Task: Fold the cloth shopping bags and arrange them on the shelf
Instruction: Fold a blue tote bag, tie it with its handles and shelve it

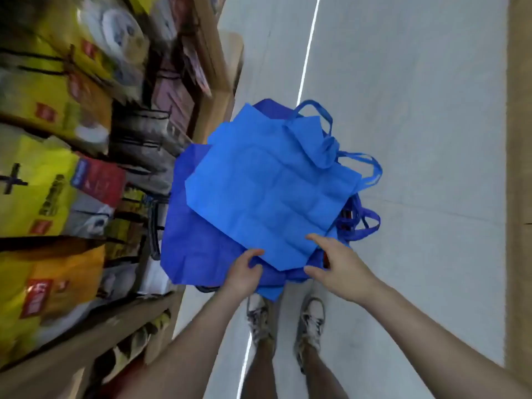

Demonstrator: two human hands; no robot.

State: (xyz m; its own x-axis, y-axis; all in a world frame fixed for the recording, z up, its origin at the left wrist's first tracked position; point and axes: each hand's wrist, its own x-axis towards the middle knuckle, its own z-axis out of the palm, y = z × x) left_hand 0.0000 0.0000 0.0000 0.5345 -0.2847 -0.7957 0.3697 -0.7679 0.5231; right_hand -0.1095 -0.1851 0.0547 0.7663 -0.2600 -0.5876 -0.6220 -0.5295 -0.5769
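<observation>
Bare forearms reach forward above a pair of grey laced shoes (259, 318), and both hands meet the near edge of a flat stack of cloth bags held out in front, over the floor and not yet on the shelf. The left hand (244, 273) grips that edge, thumb on top and fingers curled beneath. The right hand (338, 264) lays its forefinger on the top bag with its thumb against the cloth below; whether it truly pinches I cannot tell. Uppermost is a light blue bag (273, 191), thin, matte, non-woven, creased into a grid of old folds. It lies skewed across darker blue bags (195, 243). Its long axis runs away from the hands, with the looped handles (371, 171) trailing off at the far right. To the left, nearer the left hand, is the wooden shelf (86, 335), so any placing would swing that way. It is packed with glossy yellow sacks (37, 197), blurred. Beyond is a smooth grey floor (417, 110) with a white line (308, 53).
</observation>
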